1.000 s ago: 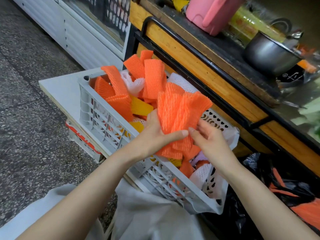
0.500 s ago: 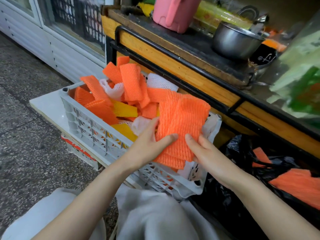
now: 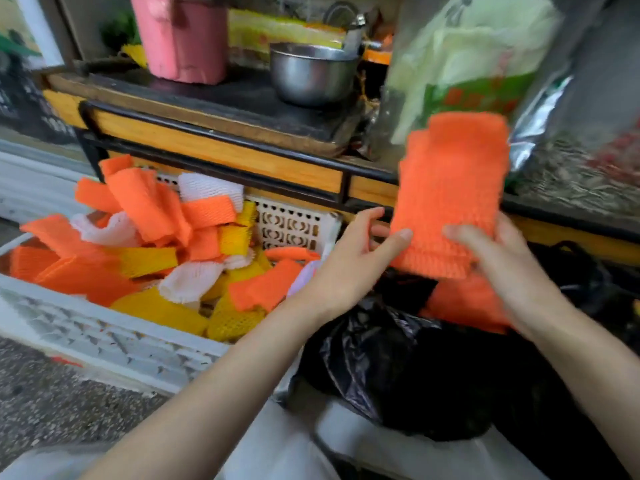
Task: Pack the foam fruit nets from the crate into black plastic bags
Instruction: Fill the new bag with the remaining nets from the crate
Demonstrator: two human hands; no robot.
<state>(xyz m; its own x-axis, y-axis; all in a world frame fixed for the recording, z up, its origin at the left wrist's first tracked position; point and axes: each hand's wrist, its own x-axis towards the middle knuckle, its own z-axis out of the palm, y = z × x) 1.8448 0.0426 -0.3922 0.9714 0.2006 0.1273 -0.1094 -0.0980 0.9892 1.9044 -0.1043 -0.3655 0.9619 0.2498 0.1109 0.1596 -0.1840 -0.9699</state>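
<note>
upright, orange foam nets (long axis vertical), both hands' grip, above black bag

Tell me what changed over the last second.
The left hand and right hand carried the stack of orange nets from over the crate rightward to above the black bag, squaring it on the way. Both still grip it. The crate and the nets left in it stayed put.
</note>
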